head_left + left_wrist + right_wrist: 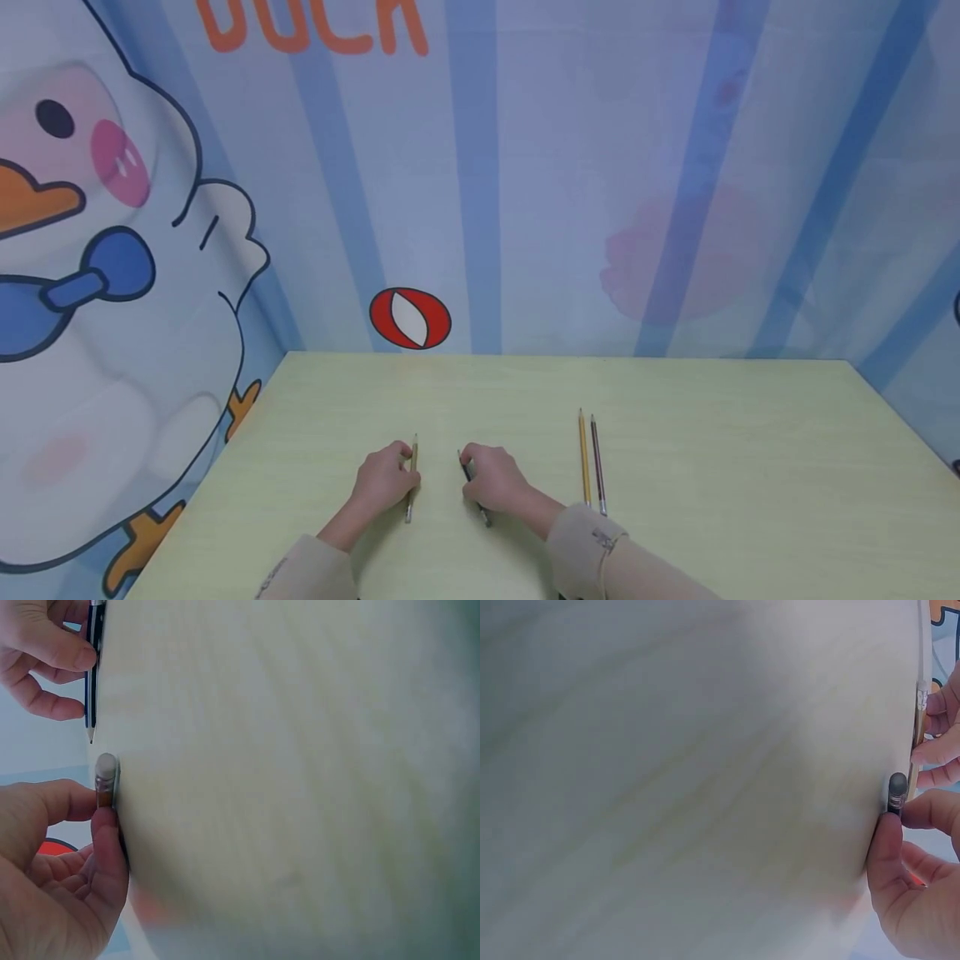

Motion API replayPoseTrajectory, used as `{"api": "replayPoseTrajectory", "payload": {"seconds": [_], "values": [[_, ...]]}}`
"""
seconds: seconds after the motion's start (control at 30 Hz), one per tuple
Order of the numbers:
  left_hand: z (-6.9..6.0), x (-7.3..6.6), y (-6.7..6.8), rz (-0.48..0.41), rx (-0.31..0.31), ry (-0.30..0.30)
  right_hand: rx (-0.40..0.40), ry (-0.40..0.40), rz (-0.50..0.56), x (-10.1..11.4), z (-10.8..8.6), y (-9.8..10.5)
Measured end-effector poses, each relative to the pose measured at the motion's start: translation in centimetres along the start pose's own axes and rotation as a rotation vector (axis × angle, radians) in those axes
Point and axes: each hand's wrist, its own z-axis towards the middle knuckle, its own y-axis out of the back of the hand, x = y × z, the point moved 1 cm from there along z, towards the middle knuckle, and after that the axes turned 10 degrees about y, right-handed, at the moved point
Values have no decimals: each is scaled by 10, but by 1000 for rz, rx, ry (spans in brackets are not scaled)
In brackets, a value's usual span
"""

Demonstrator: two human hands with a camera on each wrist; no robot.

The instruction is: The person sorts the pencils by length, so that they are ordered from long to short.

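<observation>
My left hand [386, 479] pinches a yellowish-brown pencil [409, 505] between thumb and fingers. Its eraser end points toward me in the head view and shows up close in the left wrist view. A short way to the right, my right hand [497, 478] pinches a black pencil [484, 517] with a dark eraser [898, 782]. That pencil slants, its tip leaning to the left. Both pencils are at the tabletop, apart from each other. Whether they touch the surface along their whole length is hidden by the fingers.
Right of my hands, a yellow pencil [585, 458] and a dark red pencil [597, 462] lie side by side, tips away from me; my right sleeve [592, 542] reaches their lower ends. The pale wooden table [735, 467] ends at a printed blue curtain [547, 183].
</observation>
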Motion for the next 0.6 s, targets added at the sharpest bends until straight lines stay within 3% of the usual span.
{"api": "replayPoseTrajectory", "payload": {"seconds": [0.3,0.6], "values": [[3,2,-1,-38,-11,16,-45,-21,132,-4,-2,4],[-1,-15,-1,-291,-10,37,-100,16,317,-5,-5,18]]}}
